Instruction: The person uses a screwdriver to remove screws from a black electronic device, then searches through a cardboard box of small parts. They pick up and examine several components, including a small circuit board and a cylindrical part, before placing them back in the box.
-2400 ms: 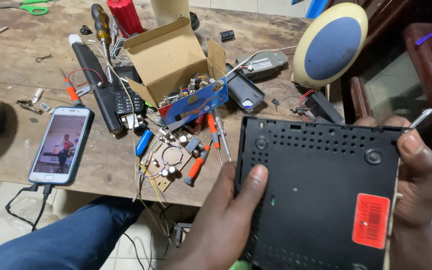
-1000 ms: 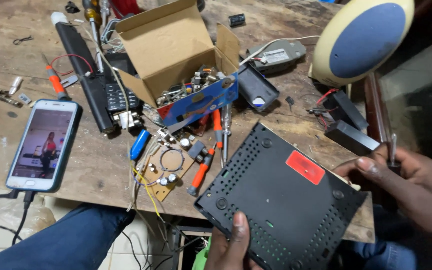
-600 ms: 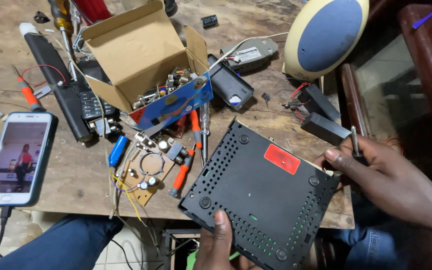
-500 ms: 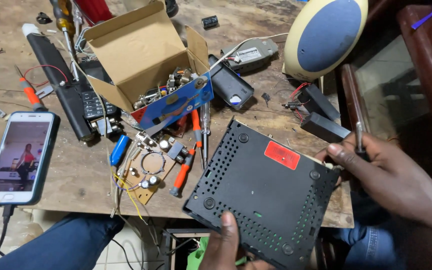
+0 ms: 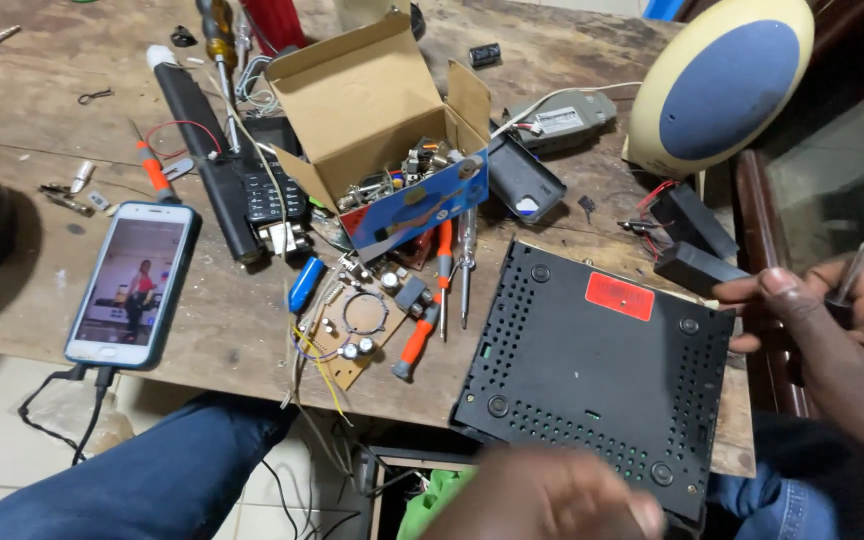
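Hands over workbench | right hand (image 5: pixel 842 335) pinches thin metal tool (image 5: pixel 849 272), beside black box (image 5: pixel 592 375) | left hand (image 5: pixel 542 500) blurred below box, grip unclear

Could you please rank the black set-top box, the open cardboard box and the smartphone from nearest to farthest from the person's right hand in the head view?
From the right hand:
1. The black set-top box, just left of the hand, at the table's near edge.
2. The open cardboard box, farther left, mid-table and full of small parts.
3. The smartphone, far left, screen lit.
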